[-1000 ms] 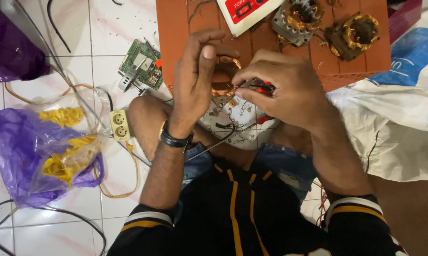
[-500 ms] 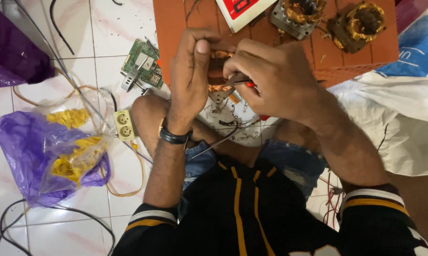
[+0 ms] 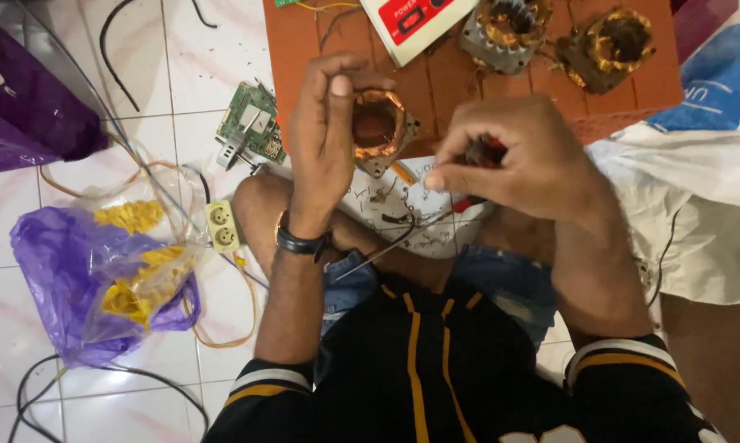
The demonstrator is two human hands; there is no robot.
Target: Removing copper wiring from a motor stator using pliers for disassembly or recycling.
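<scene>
Motor stator: a small square stator (image 3: 378,131) with copper winding round its open bore, held up off the floor, above the person's lap and in front of the orange board (image 3: 304,49).
Left hand: the left hand (image 3: 325,135) is clamped on the stator's left side, thumb and fingers wrapped over its edge; a dark watch (image 3: 302,243) sits on that wrist.
Right hand: the right hand (image 3: 513,164) is closed round a red-handled tool (image 3: 484,152), just right of the stator and not touching it as far as can be seen; the tool's tip is hidden by the fingers.
Progress: judging by how things lie, the winding is in place on the stator and the work on it is under way, not finished; loose dark wires (image 3: 403,230) trail below the hands, and what is left cannot be told exactly.
Below the hands: a white sheet with printed marks (image 3: 394,205) lies on the person's knees, under the stator.
Beyond the hands: two more wound stators (image 3: 509,29) (image 3: 612,45) and a white-and-red device (image 3: 415,20) rest on the orange board.
Left of the left hand: a green circuit board (image 3: 251,123) and a cream socket (image 3: 222,226) lie on the tiled floor (image 3: 58,213), with a purple plastic bag (image 3: 83,279) holding yellow pieces further off.
Right of the right hand: white cloth (image 3: 698,205).
</scene>
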